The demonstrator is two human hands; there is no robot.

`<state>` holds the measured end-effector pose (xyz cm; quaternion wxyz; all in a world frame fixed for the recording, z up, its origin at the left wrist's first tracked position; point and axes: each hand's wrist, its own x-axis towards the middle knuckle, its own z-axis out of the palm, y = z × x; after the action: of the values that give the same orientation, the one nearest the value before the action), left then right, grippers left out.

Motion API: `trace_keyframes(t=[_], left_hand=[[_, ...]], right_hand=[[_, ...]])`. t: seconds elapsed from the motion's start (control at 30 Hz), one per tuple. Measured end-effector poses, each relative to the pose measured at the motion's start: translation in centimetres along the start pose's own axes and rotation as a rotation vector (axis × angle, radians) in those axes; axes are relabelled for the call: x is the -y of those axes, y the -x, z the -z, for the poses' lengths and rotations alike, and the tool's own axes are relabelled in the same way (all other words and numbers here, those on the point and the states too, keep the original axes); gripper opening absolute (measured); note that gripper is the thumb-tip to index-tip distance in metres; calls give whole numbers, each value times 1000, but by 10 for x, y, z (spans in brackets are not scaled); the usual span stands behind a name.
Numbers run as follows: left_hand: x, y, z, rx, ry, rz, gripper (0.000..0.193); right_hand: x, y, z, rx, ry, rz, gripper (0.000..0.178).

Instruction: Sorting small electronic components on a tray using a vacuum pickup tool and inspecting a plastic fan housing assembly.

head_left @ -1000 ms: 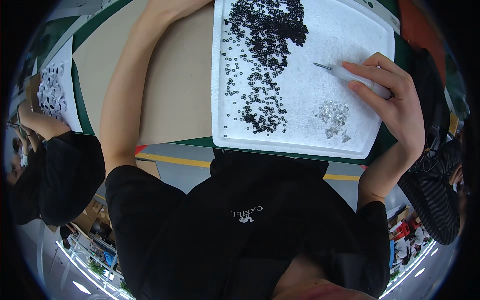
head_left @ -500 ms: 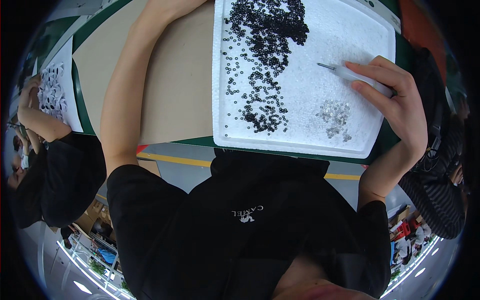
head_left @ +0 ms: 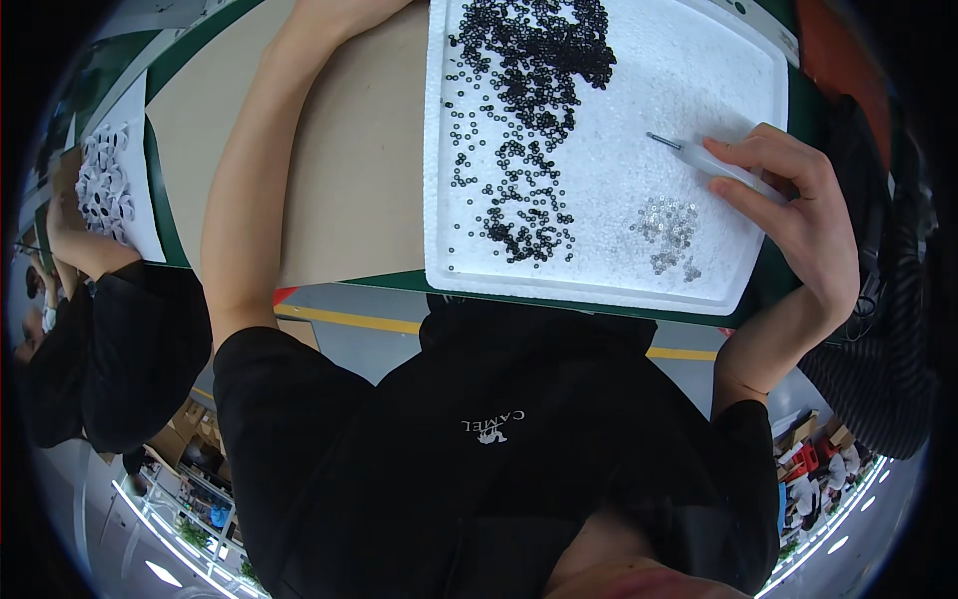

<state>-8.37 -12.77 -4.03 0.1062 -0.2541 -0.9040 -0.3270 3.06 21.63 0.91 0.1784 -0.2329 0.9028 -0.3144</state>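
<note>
My right hand is closed around a pen-shaped tool with a whitish translucent handle and a thin metal tip. The tip points left, over the bare middle of a white foam tray. Many small black rings lie across the tray's left half, densest at the far end. Nearer to my right hand is a small heap of clear rings. My left hand is mostly cut off by the top edge, beyond a brown board that my forearm crosses. Its fingers are hidden.
The tray and board rest on a green tabletop. At far left, a white sheet carries several small white-and-black pieces beside another person's arm. Someone in dark striped clothing is close on the right.
My right hand and the pen-shaped tool have shifted slightly right and nearer to me. My left arm stays almost still. The people at both sides have moved a little.
</note>
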Motion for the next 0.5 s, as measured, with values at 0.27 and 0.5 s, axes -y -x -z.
trace_keyframes(t=[0.27, 0.5], left_hand=[[-1, 0, -2, -13, -2, 21, 72], [1, 0, -2, -20, -4, -8, 72]], right_hand=[[-6, 1, 0, 5, 18, 79, 25], [9, -3, 5, -53, -57, 79, 26]])
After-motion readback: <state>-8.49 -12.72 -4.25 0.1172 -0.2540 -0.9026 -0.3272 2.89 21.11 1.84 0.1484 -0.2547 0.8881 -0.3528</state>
